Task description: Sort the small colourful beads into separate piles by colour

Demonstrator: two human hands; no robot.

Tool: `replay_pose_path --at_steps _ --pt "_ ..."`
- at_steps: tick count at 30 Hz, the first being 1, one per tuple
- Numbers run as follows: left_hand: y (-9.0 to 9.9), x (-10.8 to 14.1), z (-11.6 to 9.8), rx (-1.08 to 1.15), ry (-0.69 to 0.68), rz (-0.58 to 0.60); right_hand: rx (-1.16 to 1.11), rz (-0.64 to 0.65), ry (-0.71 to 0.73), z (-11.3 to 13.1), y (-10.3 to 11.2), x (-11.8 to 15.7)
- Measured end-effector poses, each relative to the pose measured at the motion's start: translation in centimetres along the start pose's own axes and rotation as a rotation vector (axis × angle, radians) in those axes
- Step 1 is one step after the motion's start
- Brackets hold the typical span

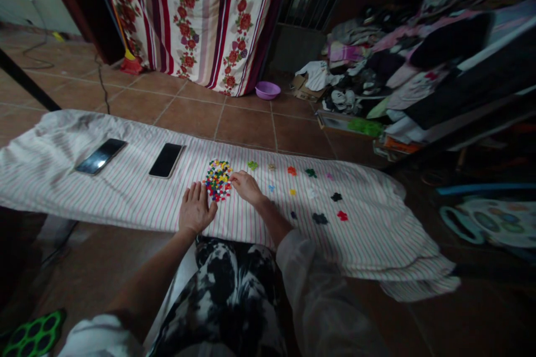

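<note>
A mixed heap of small coloured pieces (218, 179) lies on the striped cloth (138, 201) in front of me. My left hand (196, 207) rests flat on the cloth at the heap's left edge, fingers stretched out. At the heap's right edge my right hand (247, 186) has thumb and fingertips pinched together; whatever is between them is too small to make out. To the right lie single-colour piles, among them light green (252, 165), orange (292, 170), dark green (310, 172), yellow (292, 192), black (336, 197), red (342, 216) and dark grey (320, 218).
Two phones, one (101, 156) at the far left and another (166, 160) nearer the heap, lie on the cloth. Beyond the table are a flowered curtain (205, 17), a purple basin (267, 90) and a broom (131, 62). Clothes (393, 56) are heaped at the right.
</note>
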State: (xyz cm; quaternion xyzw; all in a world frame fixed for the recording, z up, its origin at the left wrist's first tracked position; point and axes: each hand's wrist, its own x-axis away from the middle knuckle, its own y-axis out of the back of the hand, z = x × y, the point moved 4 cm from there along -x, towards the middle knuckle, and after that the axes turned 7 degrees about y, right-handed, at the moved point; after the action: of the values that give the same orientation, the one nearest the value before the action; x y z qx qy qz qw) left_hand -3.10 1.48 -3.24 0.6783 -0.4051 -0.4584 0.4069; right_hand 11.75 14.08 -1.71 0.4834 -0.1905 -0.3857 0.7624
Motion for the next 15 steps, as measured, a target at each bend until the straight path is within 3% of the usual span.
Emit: replay_pose_path --at_steps 5,15 --pt "0.0 0.0 0.1 0.041 0.007 -0.001 0.03 0.059 -0.054 0.6 -0.2 0.5" --pt "0.0 0.1 -0.1 0.005 -0.015 -0.021 0.054 0.042 -0.07 1.7 0.0 0.2"
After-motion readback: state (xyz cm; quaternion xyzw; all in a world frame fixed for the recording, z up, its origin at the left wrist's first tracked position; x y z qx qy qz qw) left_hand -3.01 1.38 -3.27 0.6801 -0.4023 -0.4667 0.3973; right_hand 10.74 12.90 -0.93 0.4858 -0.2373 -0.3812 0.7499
